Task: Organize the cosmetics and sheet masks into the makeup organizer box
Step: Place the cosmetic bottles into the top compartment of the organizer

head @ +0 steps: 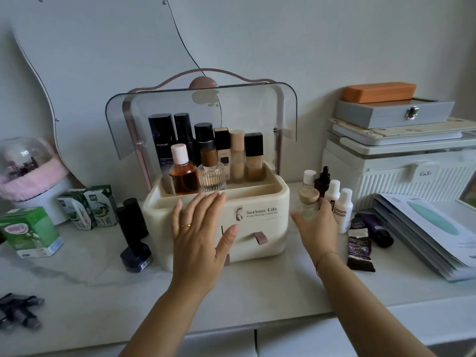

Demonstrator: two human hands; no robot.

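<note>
Two hands hung over my pale marble surface (231,287) below a white wall (334,47). My left hand (199,230) was flat and spread wide before the organizer box (260,228). Just right of it, my right hand (319,228) curled around a small bottle (307,204) with a wooden cap. The cream box stood mid-surface, smoky lid (201,112) raised, tall bottles (206,150) upright in its top tray. Sheet masks (425,228) lay stacked far right.
</note>
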